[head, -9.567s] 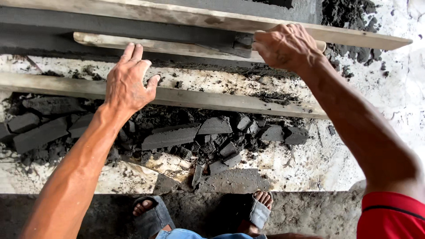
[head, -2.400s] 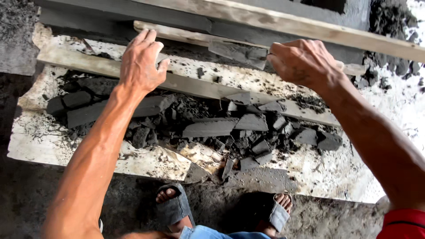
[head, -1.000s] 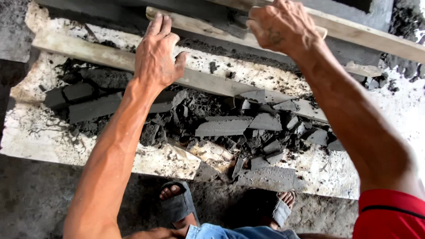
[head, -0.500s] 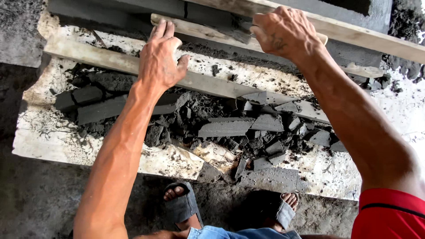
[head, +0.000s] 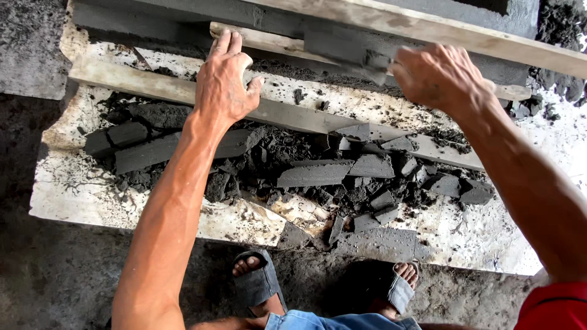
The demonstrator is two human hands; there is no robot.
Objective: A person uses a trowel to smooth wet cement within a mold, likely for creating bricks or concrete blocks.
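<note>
My left hand (head: 223, 85) lies flat with fingers apart on a pale wooden batten (head: 122, 84), its fingertips reaching a second batten (head: 269, 41) behind it. My right hand (head: 440, 79) is closed around the handle of a trowel whose mortar-coated grey blade (head: 342, 54) points left along the second batten. The blade rests against the wet grey mortar face (head: 183, 13) under a long wooden plank (head: 465, 38). Broken grey mortar pieces (head: 318, 174) lie in a heap below both hands.
The rubble sits on a stained white board (head: 79, 189) over dark ground (head: 55, 275). My feet in grey sandals (head: 260, 284) stand at the board's near edge. Loose dark mortar (head: 559, 24) is piled at the top right.
My right hand has slid to the right and slightly down, and the trowel blade now shows to its left. My left hand stays flat on the batten.
</note>
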